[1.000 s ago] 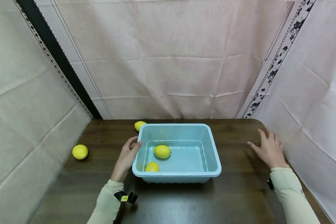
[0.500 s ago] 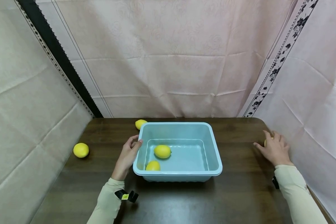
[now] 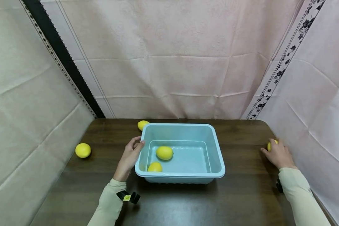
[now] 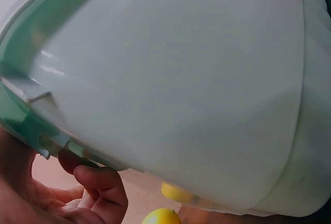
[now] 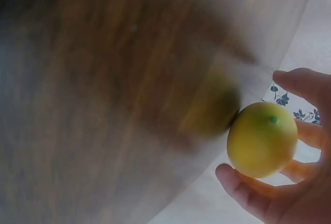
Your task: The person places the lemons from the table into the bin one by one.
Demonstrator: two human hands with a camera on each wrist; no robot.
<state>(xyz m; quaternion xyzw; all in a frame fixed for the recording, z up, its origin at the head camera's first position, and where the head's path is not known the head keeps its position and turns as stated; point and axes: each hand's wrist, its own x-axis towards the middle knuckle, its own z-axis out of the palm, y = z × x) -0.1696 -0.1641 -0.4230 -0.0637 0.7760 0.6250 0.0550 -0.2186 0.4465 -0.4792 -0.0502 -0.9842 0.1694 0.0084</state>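
Note:
In the head view my left hand [image 3: 128, 158] grips the left rim of a light blue plastic basin [image 3: 183, 174], thumb over the edge. The left wrist view shows curled fingers [image 4: 106, 188] beneath the rim of the basin [image 4: 196, 79]. Two lemons lie inside, one lemon [image 3: 164, 153] near the middle and another lemon [image 3: 155, 167] by the front left corner. Far right, my right hand [image 3: 279, 154] reaches around a lemon [image 5: 262, 139] on the table. Its fingers curve behind that lemon, and a gap separates the upper digit from it in the right wrist view.
One lemon [image 3: 83, 150] lies on the left of the dark wooden table [image 3: 175, 207]. A second lemon [image 3: 142, 125] sits behind the basin's back left corner, partly hidden. Pale cloth [image 3: 186, 78] hangs along the back and both sides, close to my right hand.
My right hand has moved slightly right and down over the lemon at the far right, its fingers drawing in around it. The left hand stays on the basin's rim.

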